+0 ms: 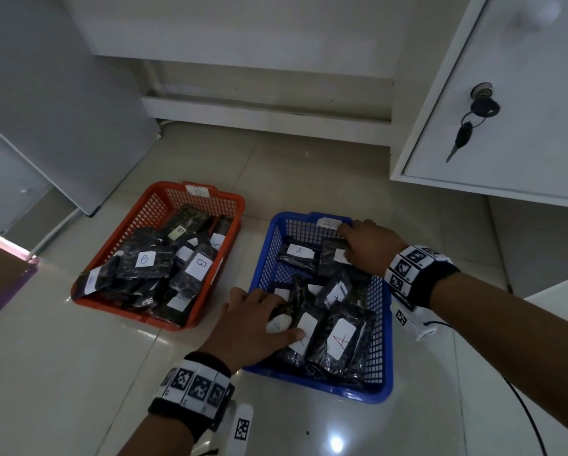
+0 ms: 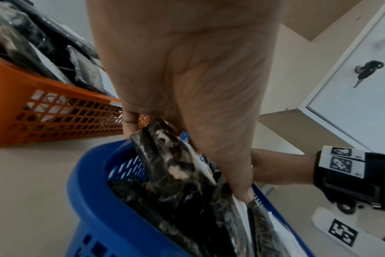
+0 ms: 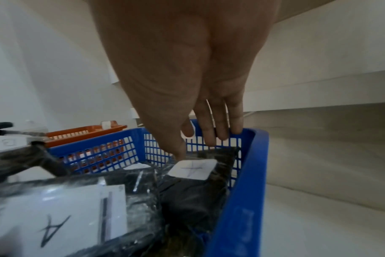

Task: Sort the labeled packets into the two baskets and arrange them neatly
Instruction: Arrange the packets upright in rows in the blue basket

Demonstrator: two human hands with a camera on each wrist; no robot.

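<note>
The blue basket [image 1: 388,357] [image 2: 88,191] [image 3: 242,191] stands on the right of the floor and holds several dark packets with white "A" labels. The orange basket [image 1: 118,232] [image 2: 44,87] [image 3: 84,130] to its left is piled with "B" packets [image 1: 146,260]. My left hand [image 1: 282,320] [image 2: 200,149] is at the blue basket's near left corner, fingers and thumb curled round a dark packet [image 1: 291,309] [image 2: 169,165] that stands tilted on edge. My right hand [image 1: 345,243] [image 3: 198,147] reaches the far wall with straight fingers. Its thumb presses a flat "A" packet [image 1: 333,255] [image 3: 193,191].
A white cabinet door [image 1: 522,93] with a key in its lock [image 1: 473,116] overhangs the back right. Another white cabinet [image 1: 46,110] stands at the left, and a brown and purple object [image 1: 3,274] lies at the left edge. A black cable [image 1: 522,416] runs over the tiles at the right.
</note>
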